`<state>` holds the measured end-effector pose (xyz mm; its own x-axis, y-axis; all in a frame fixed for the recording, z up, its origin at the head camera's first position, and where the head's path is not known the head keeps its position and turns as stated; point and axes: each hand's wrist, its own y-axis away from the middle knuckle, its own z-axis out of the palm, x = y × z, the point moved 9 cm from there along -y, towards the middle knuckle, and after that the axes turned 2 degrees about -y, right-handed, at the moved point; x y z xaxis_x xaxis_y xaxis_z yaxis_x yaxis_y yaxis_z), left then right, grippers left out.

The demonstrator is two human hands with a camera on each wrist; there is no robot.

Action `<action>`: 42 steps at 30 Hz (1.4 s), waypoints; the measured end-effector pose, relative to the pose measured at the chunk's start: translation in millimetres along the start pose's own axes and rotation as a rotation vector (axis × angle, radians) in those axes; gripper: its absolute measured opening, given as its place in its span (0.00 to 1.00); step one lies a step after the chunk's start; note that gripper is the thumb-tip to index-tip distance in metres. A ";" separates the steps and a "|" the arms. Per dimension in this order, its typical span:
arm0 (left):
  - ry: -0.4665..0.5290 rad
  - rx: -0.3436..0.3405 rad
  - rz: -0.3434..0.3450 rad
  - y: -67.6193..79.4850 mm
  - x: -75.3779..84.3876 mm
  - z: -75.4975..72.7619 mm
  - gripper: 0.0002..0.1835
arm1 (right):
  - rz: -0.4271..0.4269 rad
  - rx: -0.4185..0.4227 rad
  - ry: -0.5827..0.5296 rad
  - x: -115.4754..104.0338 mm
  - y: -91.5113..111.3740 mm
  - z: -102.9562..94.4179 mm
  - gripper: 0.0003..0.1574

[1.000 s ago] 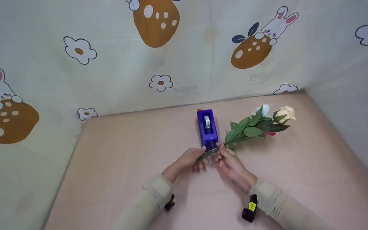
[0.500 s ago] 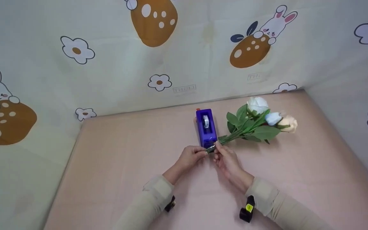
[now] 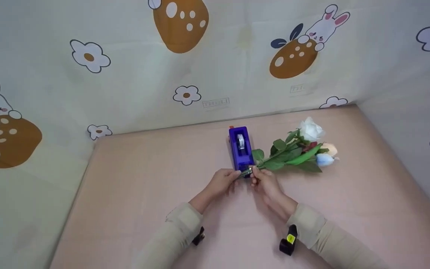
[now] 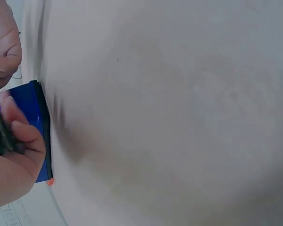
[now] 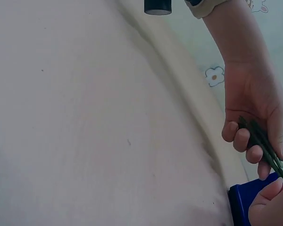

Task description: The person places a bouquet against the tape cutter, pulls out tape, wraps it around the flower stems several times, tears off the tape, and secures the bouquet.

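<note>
A bunch of flowers with a white rose, a peach rose, a blue tulip-like bloom and a partly hidden red bloom points to the right. My left hand grips the cut ends of its green stems. Higher up the stems, my right hand pinches them between thumb and fingers. A shiny band, like clear tape, shows on the stems between both hands. Just behind the hands stands a blue tape dispenser holding a roll of clear tape; the stems cover its near end.
A pinkish-beige cloth covers the table. Behind and at both sides rise pale fabric walls printed with rabbits and flowers. Black wrist cameras hang at both sleeves.
The bunch has turned about its stems: the blue bloom has swung down to the lower right and the white rose has shifted right. The dispenser stays in place.
</note>
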<state>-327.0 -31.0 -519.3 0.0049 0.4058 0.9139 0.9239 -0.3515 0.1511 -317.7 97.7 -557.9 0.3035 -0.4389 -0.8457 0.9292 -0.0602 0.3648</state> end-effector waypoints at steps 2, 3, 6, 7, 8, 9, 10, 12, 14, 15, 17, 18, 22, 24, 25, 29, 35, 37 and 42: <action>0.012 0.007 0.007 1.5 4.7 -0.4 0.18 | 0.005 -0.001 0.014 -0.2 1.1 0.6 0.12; 0.020 0.018 0.004 0.4 2.8 -1.0 0.17 | 0.007 0.004 0.025 -0.5 1.8 0.6 0.12; 0.049 0.030 0.012 2.8 6.0 -2.7 0.14 | 0.007 0.014 0.072 -2.1 4.2 0.9 0.13; 0.060 0.028 0.011 3.2 6.2 -2.7 0.14 | 0.009 0.023 0.091 -2.6 4.7 0.1 0.15; 0.074 0.025 0.006 2.6 4.4 -2.5 0.14 | 0.009 0.032 0.110 -2.9 5.0 -1.0 0.17; 0.080 0.023 0.005 0.7 0.6 -1.8 0.14 | 0.010 0.042 0.124 -3.3 5.3 -2.0 0.19; 0.081 0.023 0.010 -1.6 -3.2 -0.8 0.14 | 0.011 0.052 0.139 -3.6 5.4 -3.1 0.20; 0.085 0.020 0.010 -5.9 -11.4 1.4 0.14 | 0.016 0.074 0.166 -3.5 4.7 -5.6 0.21; 0.081 0.022 0.013 -8.7 -15.9 2.6 0.13 | 0.012 0.087 0.191 -4.0 4.1 -6.9 0.22; 0.079 0.024 0.014 -9.4 -17.0 2.8 0.12 | 0.007 0.091 0.206 -4.5 3.8 -7.2 0.21; 0.083 0.031 0.013 -9.8 -17.8 2.5 0.11 | -0.007 0.094 0.248 -6.0 2.9 -7.3 0.21; 0.086 0.033 0.010 -9.7 -17.7 2.4 0.11 | -0.018 0.095 0.268 -7.2 2.7 -7.1 0.21; 0.094 0.040 0.010 -9.4 -16.3 2.1 0.11 | -0.055 0.093 0.333 -10.2 2.8 -6.6 0.21; 0.094 0.040 0.015 -9.2 -16.0 2.6 0.11 | -0.065 0.089 0.346 -10.5 3.1 -6.9 0.21; 0.090 0.039 0.022 -9.1 -15.9 3.0 0.11 | -0.067 0.085 0.351 -10.1 3.3 -7.0 0.21; 0.063 0.039 0.058 -8.4 -15.2 4.0 0.11 | -0.080 0.063 0.391 -9.4 4.1 -6.9 0.22; 0.029 0.027 0.133 -5.4 -9.5 5.6 0.10 | -0.079 0.063 0.486 -8.4 6.5 -9.5 0.23; 0.024 0.010 0.158 -4.7 -7.9 7.6 0.10 | -0.085 0.066 0.498 -8.9 7.4 -10.3 0.22; -0.015 0.006 0.160 -4.3 -6.6 9.3 0.10 | -0.101 0.054 0.455 -8.2 8.0 -11.1 0.20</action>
<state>-327.4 -24.3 -529.5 0.1581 0.3580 0.9203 0.9133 -0.4073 0.0015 -310.4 110.8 -552.4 0.2852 0.0083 -0.9584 0.9501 -0.1341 0.2816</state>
